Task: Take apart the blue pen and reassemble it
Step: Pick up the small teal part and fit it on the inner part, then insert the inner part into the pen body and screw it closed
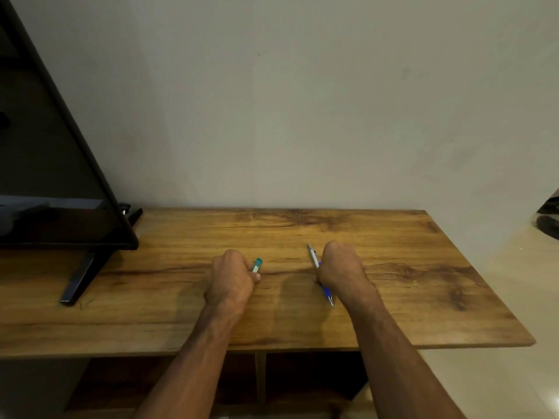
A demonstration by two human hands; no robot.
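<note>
My right hand (340, 264) is closed around a blue and silver pen (327, 293). Its silver end sticks up past my fingers and its blue tip points down toward me, just above the wooden table (408, 282). My left hand (231, 278) is a fist around a teal pen (256, 265), of which only the teal end shows beyond my fingers. The two hands are a short way apart over the table's middle.
A black flat screen (51, 176) on a black stand foot (81, 276) takes up the table's left end. A plain wall runs behind the table. The table's right corner (526, 341) gives way to light floor. Shelf openings sit under the front edge.
</note>
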